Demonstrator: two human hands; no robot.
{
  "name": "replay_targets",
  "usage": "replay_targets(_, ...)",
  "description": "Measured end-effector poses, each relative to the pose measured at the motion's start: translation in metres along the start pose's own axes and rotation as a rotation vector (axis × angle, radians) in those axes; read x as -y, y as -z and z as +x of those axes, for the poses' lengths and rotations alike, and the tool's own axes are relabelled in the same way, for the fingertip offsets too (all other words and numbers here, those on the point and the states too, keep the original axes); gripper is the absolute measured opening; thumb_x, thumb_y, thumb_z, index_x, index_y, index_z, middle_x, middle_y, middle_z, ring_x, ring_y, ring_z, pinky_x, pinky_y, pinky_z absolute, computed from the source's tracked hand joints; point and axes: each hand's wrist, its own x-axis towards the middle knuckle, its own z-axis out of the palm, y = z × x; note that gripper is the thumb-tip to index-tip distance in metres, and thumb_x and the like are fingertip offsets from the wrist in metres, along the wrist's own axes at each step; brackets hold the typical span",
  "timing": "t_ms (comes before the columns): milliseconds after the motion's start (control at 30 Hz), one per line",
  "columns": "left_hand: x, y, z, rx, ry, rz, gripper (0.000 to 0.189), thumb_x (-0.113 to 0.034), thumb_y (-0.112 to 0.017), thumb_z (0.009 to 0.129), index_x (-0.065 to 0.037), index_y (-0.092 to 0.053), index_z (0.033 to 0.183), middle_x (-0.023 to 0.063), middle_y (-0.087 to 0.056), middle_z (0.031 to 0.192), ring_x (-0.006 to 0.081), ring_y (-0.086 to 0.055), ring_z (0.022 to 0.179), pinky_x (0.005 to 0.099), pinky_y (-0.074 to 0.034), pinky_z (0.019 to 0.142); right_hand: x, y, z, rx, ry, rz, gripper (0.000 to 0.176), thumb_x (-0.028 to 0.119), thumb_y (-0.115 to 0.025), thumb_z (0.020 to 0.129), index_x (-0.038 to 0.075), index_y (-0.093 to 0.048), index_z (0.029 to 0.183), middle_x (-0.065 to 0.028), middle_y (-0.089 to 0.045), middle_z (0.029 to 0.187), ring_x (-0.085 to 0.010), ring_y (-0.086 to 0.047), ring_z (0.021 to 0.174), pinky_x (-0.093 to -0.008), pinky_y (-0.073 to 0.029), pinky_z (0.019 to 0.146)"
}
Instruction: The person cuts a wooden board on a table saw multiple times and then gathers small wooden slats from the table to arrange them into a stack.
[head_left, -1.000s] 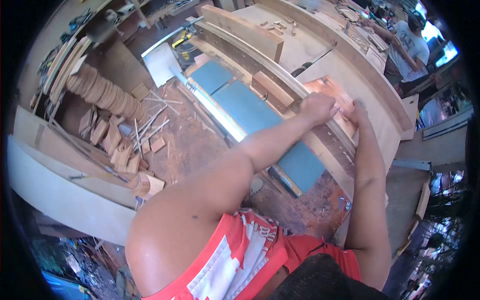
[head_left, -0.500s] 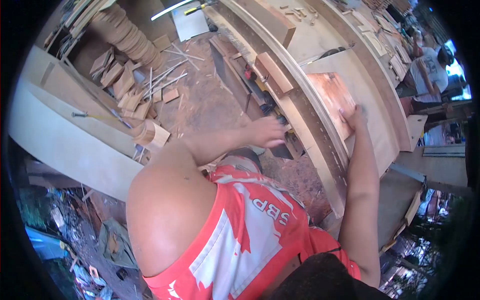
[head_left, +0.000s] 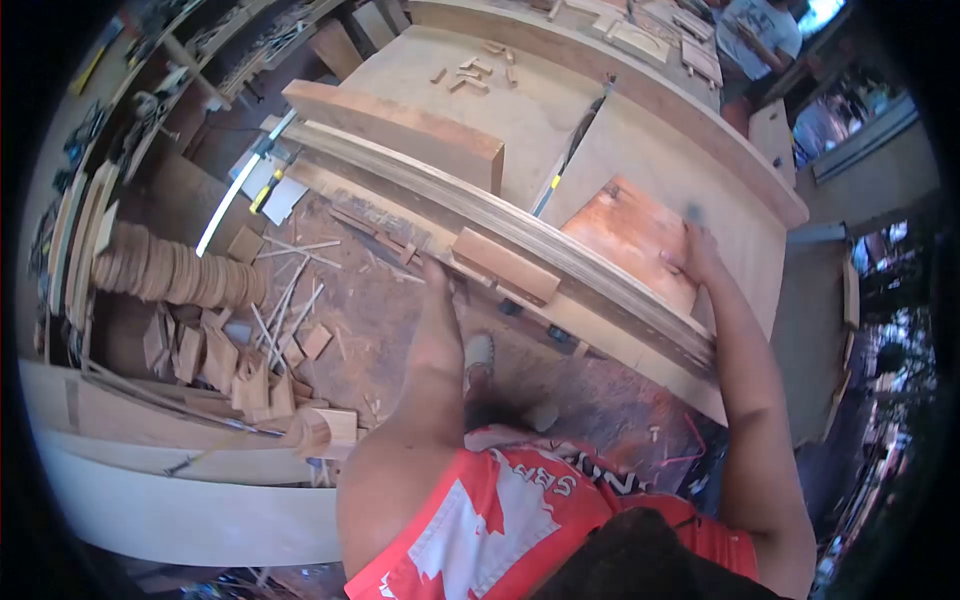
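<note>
1. Beyond the layered beam [head_left: 500, 222], on the pale tabletop [head_left: 745, 270], a reddish wooden panel [head_left: 625, 232] lay with its near edge alongside the beam.
2. The right hand [head_left: 692, 256] was on the far side of the beam, at the panel's right edge. Its thumb reached over the panel's face; whether the fingers were clamped on the edge could not be told.
3. The left hand [head_left: 440, 275] was on the near side of the beam, low and left of a wooden block [head_left: 505, 266]. Its fingers were too indistinct to tell whether they stood apart or together.
4. The block lay along the near side of the beam.
5. Beyond the beam's left half, a thick plank [head_left: 400, 135] stood on edge; farther beyond lay small offcuts [head_left: 472, 75].
6. At the beam's left end was a clamp with a yellow handle [head_left: 266, 191].
</note>
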Motion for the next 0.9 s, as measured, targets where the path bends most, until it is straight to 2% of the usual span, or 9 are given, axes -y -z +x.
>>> replay_targets(167, -0.090, 0.043, -0.043, -0.241, 0.186, 0.564, 0.062, -0.051, -0.038, 0.102, -0.004, -0.044, 0.142, 0.0173, -0.053, 0.138, 0.0294, -0.054, 0.122, 0.0421, -0.044, 0.099, -0.003, -0.009, -0.011, -0.037, -0.006, 0.066, 0.096, 0.039, -0.085, 0.071, 0.005, -0.037, 0.147, -0.0269, -0.047, 0.139, -0.0433, -0.046, 0.129, -0.0465, -0.040, 0.109)
replay_targets(333, -0.195, 0.113, 0.002, -0.290, -0.515, 0.916, 0.042, -0.038, -0.039, 0.105, 0.001, -0.056, 0.102, 0.0105, -0.059, 0.089, 0.0225, -0.055, 0.080, 0.0370, -0.046, 0.073, -0.010, -0.020, -0.012, -0.106, -0.017, 0.199, 0.090, 0.032, -0.086, 0.072, 0.005, -0.041, 0.145, -0.0262, -0.049, 0.138, -0.0404, -0.048, 0.128, -0.0448, -0.040, 0.109)
replay_targets(433, -0.277, -0.005, -0.047, -0.359, -0.677, 0.988, 0.036, -0.030, -0.041, 0.105, 0.000, -0.052, 0.089, 0.0080, -0.050, 0.081, 0.0200, -0.048, 0.075, 0.0362, -0.042, 0.071, 0.022, -0.001, -0.046, -0.107, 0.114, 0.236, 0.067, 0.024, -0.080, 0.079, 0.003, -0.052, 0.136, -0.0230, -0.053, 0.135, -0.0363, -0.052, 0.126, -0.0416, -0.042, 0.107)
replay_targets(500, -0.305, -0.052, -0.037, -0.187, -0.966, 1.091, 0.033, -0.027, -0.042, 0.105, 0.001, -0.053, 0.091, 0.0086, -0.052, 0.083, 0.0199, -0.048, 0.076, 0.0349, -0.042, 0.071, 0.083, 0.039, -0.065, -0.239, 0.136, 0.536, 0.038, 0.014, -0.072, 0.085, 0.001, -0.064, 0.120, -0.0164, -0.063, 0.123, -0.0285, -0.060, 0.115, -0.0362, -0.047, 0.099)
replay_targets(567, -0.322, -0.113, -0.040, 0.009, -1.169, 1.053, 0.031, -0.025, -0.043, 0.105, 0.002, -0.056, 0.095, 0.0090, -0.056, 0.086, 0.0200, -0.051, 0.078, 0.0339, -0.044, 0.073, 0.143, 0.064, -0.092, -0.089, 0.079, 0.847, 0.020, 0.009, -0.068, 0.087, 0.000, -0.069, 0.105, -0.0115, -0.068, 0.107, -0.0233, -0.064, 0.100, -0.0325, -0.050, 0.089)
replay_targets(633, -0.328, -0.174, -0.043, 0.166, -1.337, 1.002, 0.027, -0.020, -0.043, 0.105, 0.002, -0.058, 0.099, 0.0100, -0.059, 0.091, 0.0197, -0.054, 0.081, 0.0337, -0.046, 0.077, 0.175, 0.057, -0.106, -0.143, 0.407, 0.826, 0.013, 0.013, -0.068, 0.089, 0.002, -0.069, 0.096, -0.0113, -0.067, 0.095, -0.0251, -0.065, 0.089, -0.0346, -0.052, 0.082)
replay_targets(767, -0.329, -0.266, -0.006, 0.396, -1.331, 0.980, 0.032, -0.023, -0.043, 0.105, 0.003, -0.060, 0.105, 0.0123, -0.064, 0.102, 0.0189, -0.060, 0.083, 0.0334, -0.049, 0.077, 0.221, 0.055, -0.075, -0.057, 0.551, 0.874, 0.014, 0.016, -0.063, 0.092, 0.003, -0.068, 0.094, -0.0146, -0.067, 0.093, -0.0314, -0.065, 0.085, -0.0390, -0.052, 0.078)
replay_targets(833, -0.319, -0.292, 0.011, 0.381, -1.150, 0.956, 0.032, -0.023, -0.044, 0.105, 0.003, -0.061, 0.109, 0.0126, -0.066, 0.104, 0.0177, -0.063, 0.085, 0.0312, -0.049, 0.076, 0.235, 0.043, -0.050, -0.030, 0.550, 0.877, 0.016, 0.017, -0.061, 0.093, 0.003, -0.068, 0.094, -0.0161, -0.067, 0.094, -0.0340, -0.064, 0.086, -0.0407, -0.052, 0.077)
replay_targets(900, -0.313, -0.304, 0.017, 0.392, -0.930, 1.325, 0.032, -0.025, -0.047, 0.105, 0.002, -0.063, 0.112, 0.0118, -0.067, 0.104, 0.0167, -0.063, 0.088, 0.0295, -0.050, 0.077, 0.240, 0.025, -0.010, 0.132, 0.389, 0.659, 0.020, 0.017, -0.059, 0.092, 0.000, -0.067, 0.101, -0.0164, -0.068, 0.095, -0.0347, -0.065, 0.091, -0.0424, -0.051, 0.079)
